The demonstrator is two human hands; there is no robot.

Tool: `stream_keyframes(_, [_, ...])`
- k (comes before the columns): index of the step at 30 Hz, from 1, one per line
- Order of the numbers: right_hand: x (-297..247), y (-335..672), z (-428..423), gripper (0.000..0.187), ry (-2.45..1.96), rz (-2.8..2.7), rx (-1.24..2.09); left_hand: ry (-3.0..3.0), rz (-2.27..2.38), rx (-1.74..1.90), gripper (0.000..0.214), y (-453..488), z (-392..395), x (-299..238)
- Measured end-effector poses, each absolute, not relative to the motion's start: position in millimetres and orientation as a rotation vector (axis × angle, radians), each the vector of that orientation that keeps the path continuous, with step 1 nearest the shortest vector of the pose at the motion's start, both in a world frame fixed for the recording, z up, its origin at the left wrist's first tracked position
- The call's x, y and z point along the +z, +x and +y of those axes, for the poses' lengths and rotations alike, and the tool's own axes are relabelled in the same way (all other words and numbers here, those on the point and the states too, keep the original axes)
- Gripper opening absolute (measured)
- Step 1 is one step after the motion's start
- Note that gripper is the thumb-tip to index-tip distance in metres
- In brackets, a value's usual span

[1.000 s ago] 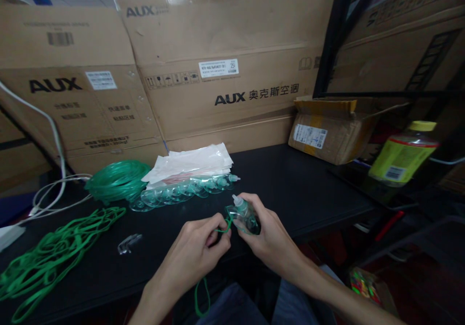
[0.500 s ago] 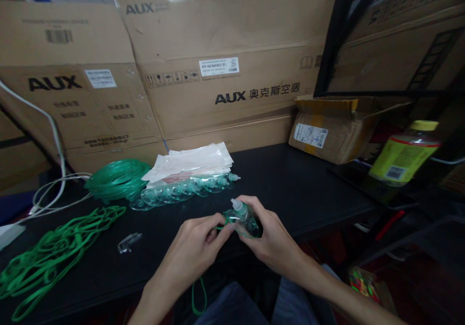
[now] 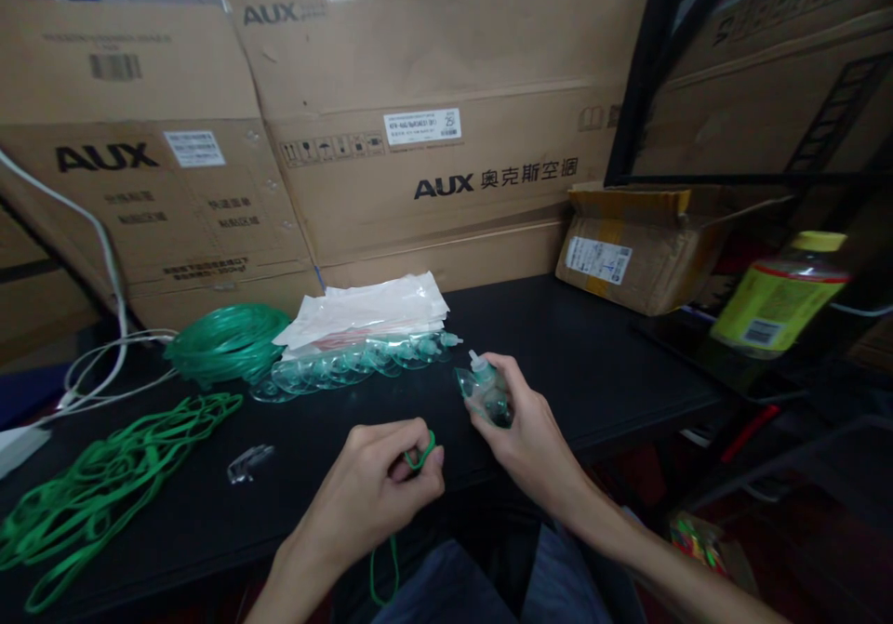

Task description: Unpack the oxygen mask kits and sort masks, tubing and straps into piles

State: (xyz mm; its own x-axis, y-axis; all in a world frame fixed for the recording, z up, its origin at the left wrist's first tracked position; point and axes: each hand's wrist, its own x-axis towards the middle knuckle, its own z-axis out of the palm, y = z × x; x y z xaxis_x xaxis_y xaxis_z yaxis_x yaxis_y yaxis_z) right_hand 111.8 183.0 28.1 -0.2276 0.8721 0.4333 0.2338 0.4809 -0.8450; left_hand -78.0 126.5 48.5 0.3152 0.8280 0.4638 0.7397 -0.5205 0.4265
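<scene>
My right hand (image 3: pixel 523 415) is closed around a clear green oxygen mask (image 3: pixel 481 390), whose pale nozzle points up and to the left. Pinched in my left hand (image 3: pixel 391 480) is a green elastic strap (image 3: pixel 421 452); a loop of it shows above the fingers and a length hangs below the wrist. A gap separates the two hands, and no strap is seen running from the mask to my left hand. Beyond them lies a row of nested clear green masks (image 3: pixel 349 368). A heap of green elastic straps (image 3: pixel 118 480) lies at left.
White paper-and-film pouches (image 3: pixel 369 308) sit behind the row of masks, beside a coil of green tubing (image 3: pixel 227 340). Small clear or metallic pieces (image 3: pixel 249 463) lie on the black table (image 3: pixel 558 326). A cardboard box (image 3: pixel 628 252) and a yellow-labelled bottle (image 3: pixel 781 294) stand right.
My hands have parted: the right has shifted slightly right and up with the mask, while the left has drawn away with the strap looped at its fingers.
</scene>
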Motion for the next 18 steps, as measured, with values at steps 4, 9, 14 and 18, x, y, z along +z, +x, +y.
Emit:
stream_keyframes(4, [25.8, 114.7, 184.5, 0.041, -0.94, -1.749, 0.807, 2.247, 1.585, 1.062, 0.032, -76.6, 128.9, 49.8])
stream_keyframes(9, [20.2, 115.0, 185.0, 0.043, -0.979, -1.787, 0.82, 1.943, 1.849, 1.358, 0.04, -102.5, 122.3, 76.6])
stream_keyframes(14, [18.8, 114.6, 184.6, 0.044, -0.96, -1.811, 0.804, 1.646, 2.506, 1.645, 0.036, -166.8, 96.1, 125.8])
stream_keyframes(18, [19.9, 114.1, 183.4, 0.044, -0.949, -1.817, 0.806, 1.461, 3.061, 1.098, 0.033, -223.6, 84.8, 141.3])
